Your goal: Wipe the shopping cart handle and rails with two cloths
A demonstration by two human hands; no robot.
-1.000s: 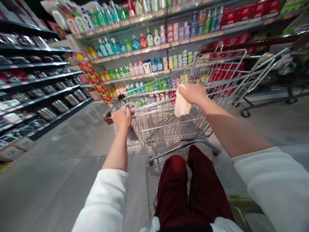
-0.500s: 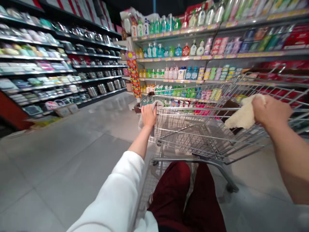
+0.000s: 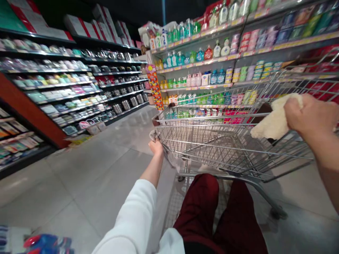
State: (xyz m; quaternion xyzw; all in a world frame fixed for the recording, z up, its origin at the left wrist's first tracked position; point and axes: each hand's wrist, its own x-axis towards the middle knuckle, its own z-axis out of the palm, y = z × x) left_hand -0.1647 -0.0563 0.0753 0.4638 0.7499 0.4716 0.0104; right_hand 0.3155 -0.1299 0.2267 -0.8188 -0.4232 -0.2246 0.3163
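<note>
Firstly, shelving: stocked tiers (image 3: 198, 64), upper right and upper left of the frame.
Shopping cart (image 3: 212, 144): one, silver wire, standing centre to right of the frame; basket bare of goods where visible.
Right hand (image 3: 312, 113): right edge of the frame, fingers clamped on the cream cloth; contact with the rail could not be told.
Left hand (image 3: 156, 146): centre of the frame, beside the cart's left end, fingers apparently closed round the grey cloth, partly hidden.
Cream cloth (image 3: 274, 121): hung from the right hand, before the wire side.
Grey cloth (image 3: 153, 134): bunched in the left hand.
Cart work, done: none confirmable; no bar looked visibly different from its neighbours.
Cart work, left: judged under way, both cloths being out at the cart; amount remaining not determinable.
</note>
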